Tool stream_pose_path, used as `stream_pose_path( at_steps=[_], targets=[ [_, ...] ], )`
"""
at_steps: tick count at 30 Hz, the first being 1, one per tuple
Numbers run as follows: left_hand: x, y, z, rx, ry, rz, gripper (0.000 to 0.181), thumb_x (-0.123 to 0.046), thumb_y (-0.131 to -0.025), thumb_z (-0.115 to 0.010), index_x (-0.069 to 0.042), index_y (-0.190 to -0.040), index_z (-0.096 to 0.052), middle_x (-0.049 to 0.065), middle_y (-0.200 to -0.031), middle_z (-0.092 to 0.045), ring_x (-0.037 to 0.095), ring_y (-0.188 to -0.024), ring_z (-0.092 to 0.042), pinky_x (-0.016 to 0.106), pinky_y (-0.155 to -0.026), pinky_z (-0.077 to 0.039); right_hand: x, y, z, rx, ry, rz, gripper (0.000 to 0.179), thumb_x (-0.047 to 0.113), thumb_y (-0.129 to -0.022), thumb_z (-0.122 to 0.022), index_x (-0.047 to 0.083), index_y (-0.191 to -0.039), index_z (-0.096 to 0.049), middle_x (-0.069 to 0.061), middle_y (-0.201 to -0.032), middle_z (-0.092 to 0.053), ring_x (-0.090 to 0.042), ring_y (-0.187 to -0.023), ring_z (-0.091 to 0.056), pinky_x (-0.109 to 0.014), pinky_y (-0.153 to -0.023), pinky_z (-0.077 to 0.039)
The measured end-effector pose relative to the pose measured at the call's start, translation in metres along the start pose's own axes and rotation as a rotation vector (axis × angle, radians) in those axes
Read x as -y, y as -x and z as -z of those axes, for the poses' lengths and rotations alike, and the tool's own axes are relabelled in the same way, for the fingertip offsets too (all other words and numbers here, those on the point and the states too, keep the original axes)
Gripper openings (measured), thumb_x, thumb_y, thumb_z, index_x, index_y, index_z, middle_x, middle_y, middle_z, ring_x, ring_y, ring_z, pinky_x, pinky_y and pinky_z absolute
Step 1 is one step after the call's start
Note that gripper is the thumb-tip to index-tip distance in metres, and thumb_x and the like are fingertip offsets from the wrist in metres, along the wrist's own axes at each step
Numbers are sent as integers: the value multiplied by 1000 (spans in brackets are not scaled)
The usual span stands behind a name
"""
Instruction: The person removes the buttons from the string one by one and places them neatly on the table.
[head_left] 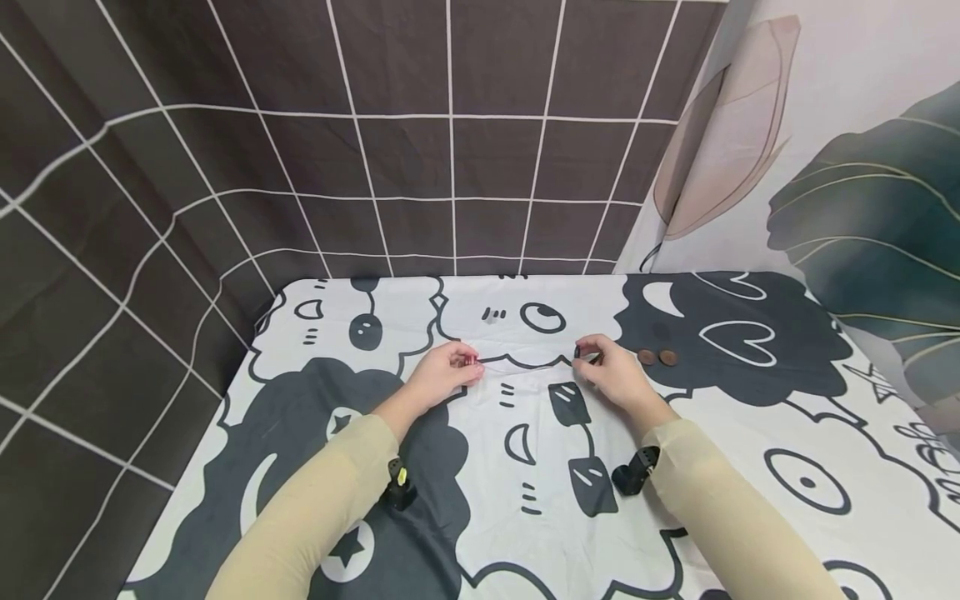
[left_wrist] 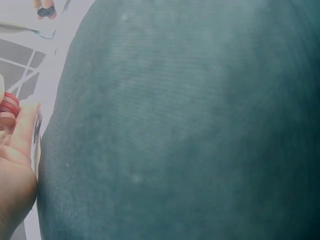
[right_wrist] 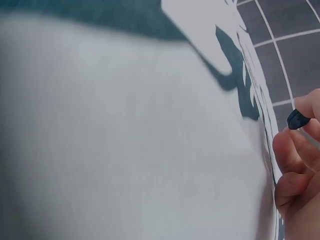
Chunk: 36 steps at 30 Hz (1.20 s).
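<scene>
My left hand (head_left: 435, 375) pinches a small stack of red round discs (left_wrist: 10, 106) between thumb and fingers, just above the patterned cloth. In the head view only a sliver of the red discs (head_left: 471, 360) shows past the fingertips. Across from it, a short distance to the right, my right hand (head_left: 618, 379) grips a small dark rounded piece (right_wrist: 298, 120) by its fingertips. The same dark piece (head_left: 577, 352) faces the left hand. Beyond the right hand's knuckles, two brown discs (head_left: 646, 357) lie side by side on a dark patch of the cloth.
The white and dark-grey cartoon cloth (head_left: 495, 533) covers the surface. A dark curtain with white grid lines (head_left: 487, 158) hangs behind and at the left; a leaf-print curtain (head_left: 862, 67) hangs at the right. Black wrist cameras (head_left: 636, 471) sit on both sleeves.
</scene>
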<state>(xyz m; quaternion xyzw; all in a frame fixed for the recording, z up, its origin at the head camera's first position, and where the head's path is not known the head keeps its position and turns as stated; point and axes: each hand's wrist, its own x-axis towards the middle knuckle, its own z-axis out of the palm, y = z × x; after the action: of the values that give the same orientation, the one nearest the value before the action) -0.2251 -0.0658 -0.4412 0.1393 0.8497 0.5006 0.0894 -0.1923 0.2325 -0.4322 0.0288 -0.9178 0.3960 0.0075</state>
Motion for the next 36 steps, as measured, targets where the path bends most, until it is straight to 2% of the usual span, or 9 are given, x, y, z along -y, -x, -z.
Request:
stream_pose_path(
  at_steps=[8, 15, 20, 29, 36],
  targets=[
    [0, -1, -1, 8, 14, -2, 26, -20, -84, -72, -7, -105, -65, 1, -91, -62, 15, -84, -57, 30, -78, -49, -11, 1, 9, -6, 13, -18, 37, 18, -87, -61, 4, -121, -53, -14, -110, -60, -18, -69, -58, -30, -62, -49],
    [-1, 0, 0, 10, 2, 18, 26, -21, -84, -72, -8, -105, -65, 1, -93, -62, 16, -87, -57, 32, -81, -48, -15, 3, 14, -10, 14, -21, 38, 18, -88, -61, 4, -121, -53, -16, -112, -60, -22, -78, -61, -31, -65, -51],
    [-1, -1, 0, 9, -1, 8, 26, -21, -84, -72, -7, -105, -66, 1, -92, -62, 16, -86, -57, 31, -81, -48, -20, 4, 17, -25, 20, -33, 37, 18, -88, -61, 5, -122, -53, -16, -115, -60, -24, -85, -61, -32, -68, -51],
    [-3, -1, -1, 8, 10, 13, 27, -19, -84, -72, -6, -106, -65, 2, -93, -62, 17, -87, -56, 30, -80, -50, -23, 9, 26, -19, 31, -80, 40, 21, -89, -61, 5, -125, -53, -17, -117, -58, -23, -80, -55, -30, -66, -50],
    [-2, -1, -1, 17, 19, 23, 28, -20, -83, -73, -6, -106, -65, 2, -92, -62, 16, -85, -57, 28, -77, -51, -27, 10, 31, -27, 68, -59, 40, 20, -90, -61, 3, -125, -53, -19, -115, -58, -21, -74, -58, -28, -62, -49]
  ],
)
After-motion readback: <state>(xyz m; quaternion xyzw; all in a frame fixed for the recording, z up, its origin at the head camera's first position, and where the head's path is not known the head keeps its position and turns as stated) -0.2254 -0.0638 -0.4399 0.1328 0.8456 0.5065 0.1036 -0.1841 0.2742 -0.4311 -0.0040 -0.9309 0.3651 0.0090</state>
